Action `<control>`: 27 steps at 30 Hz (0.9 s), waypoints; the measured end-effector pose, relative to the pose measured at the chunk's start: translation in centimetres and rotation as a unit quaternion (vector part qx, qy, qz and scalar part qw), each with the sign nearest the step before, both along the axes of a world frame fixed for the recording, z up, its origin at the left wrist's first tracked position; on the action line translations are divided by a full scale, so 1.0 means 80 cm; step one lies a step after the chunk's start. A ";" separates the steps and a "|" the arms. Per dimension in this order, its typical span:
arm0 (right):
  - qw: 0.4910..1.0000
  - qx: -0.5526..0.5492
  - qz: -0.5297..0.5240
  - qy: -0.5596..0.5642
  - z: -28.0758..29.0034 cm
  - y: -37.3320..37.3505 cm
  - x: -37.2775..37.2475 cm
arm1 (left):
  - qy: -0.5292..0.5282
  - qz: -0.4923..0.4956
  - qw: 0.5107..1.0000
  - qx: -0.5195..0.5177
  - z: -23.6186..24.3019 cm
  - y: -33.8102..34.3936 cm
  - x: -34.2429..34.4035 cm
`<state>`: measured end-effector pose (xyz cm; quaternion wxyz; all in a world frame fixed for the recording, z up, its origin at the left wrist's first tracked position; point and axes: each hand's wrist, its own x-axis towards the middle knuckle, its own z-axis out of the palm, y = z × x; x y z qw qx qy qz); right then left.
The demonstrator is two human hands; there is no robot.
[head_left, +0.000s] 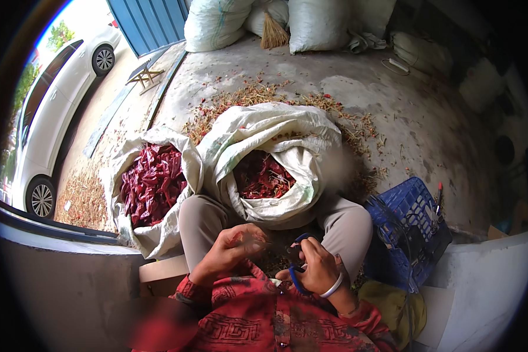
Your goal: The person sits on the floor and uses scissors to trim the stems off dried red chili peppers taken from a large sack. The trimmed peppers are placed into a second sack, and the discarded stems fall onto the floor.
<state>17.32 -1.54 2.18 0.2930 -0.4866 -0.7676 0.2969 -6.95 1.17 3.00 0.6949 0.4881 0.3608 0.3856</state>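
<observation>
My left hand (232, 249) is closed in front of my lap, its fingers pinched on something small and blurred that I cannot make out. Beside it, my right hand (315, 267) grips blue-handled scissors (299, 280), their dark blades near the left fingertips. A white woven sack (223, 135) stands between my knees, its rolled mouth showing dark red dried chilies (263, 176) with pale stem bits. To its left, a second white sack (190, 170) holds glossy, deeper red chilies (149, 182).
A blue plastic crate (402, 229) with tools sits at my right. Stem litter (358, 126) covers the concrete around the sacks. Stuffed white sacks (317, 23) and a straw broom (273, 32) are at the back. A white car (53, 111) and wooden stool (146, 76) are outside, left.
</observation>
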 end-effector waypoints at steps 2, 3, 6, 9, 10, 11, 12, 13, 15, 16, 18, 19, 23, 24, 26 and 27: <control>1.000 0.013 -0.002 -0.010 0.005 0.004 -0.004 | 0.010 -0.013 1.000 0.015 -0.002 0.001 -0.002; 1.000 0.020 -0.002 -0.015 0.007 0.005 -0.005 | 0.018 -0.014 0.999 0.027 -0.002 0.000 -0.002; 0.997 0.051 -0.001 -0.053 0.011 0.006 -0.006 | 0.037 -0.010 0.997 0.061 -0.004 0.001 0.000; 0.997 0.051 -0.010 -0.053 0.015 0.007 -0.006 | 0.056 -0.005 0.995 0.077 -0.001 0.001 0.000; 0.997 0.045 -0.011 -0.059 0.017 0.007 -0.006 | 0.063 -0.004 0.995 0.080 0.001 0.002 0.000; 0.997 0.039 -0.011 -0.065 0.019 0.006 -0.005 | 0.061 -0.005 0.994 0.085 0.000 0.003 0.000; 0.997 0.034 -0.012 -0.071 0.019 0.006 -0.005 | 0.060 -0.007 0.994 0.091 -0.001 0.004 0.001; 0.996 0.038 -0.012 -0.075 0.019 0.006 -0.005 | 0.058 -0.008 0.994 0.097 -0.001 0.005 0.002; 0.996 0.046 -0.012 -0.082 0.018 0.006 -0.006 | 0.068 0.000 0.994 0.087 -0.005 0.003 0.003; 0.995 0.043 -0.014 -0.084 0.018 0.005 -0.006 | 0.074 0.005 0.994 0.082 -0.006 0.002 0.004; 0.995 0.039 -0.018 -0.091 0.016 0.004 -0.006 | 0.059 0.018 0.995 0.074 -0.008 0.000 0.009; 0.995 0.041 -0.026 -0.087 0.016 0.003 -0.006 | 0.051 0.025 0.996 0.070 -0.010 0.000 0.011; 0.995 0.016 -0.054 -0.084 0.009 -0.004 -0.010 | -0.003 0.053 0.998 0.017 -0.029 -0.005 0.015; 0.994 0.003 -0.059 -0.086 0.004 -0.007 -0.011 | -0.010 0.056 0.998 0.011 -0.032 -0.005 0.016; 0.997 -0.009 -0.058 -0.047 -0.012 -0.008 -0.012 | -0.027 0.071 0.997 -0.013 -0.030 -0.006 0.022; 0.998 -0.013 -0.054 -0.024 -0.016 -0.005 -0.015 | -0.035 0.085 0.995 -0.028 -0.023 -0.006 0.025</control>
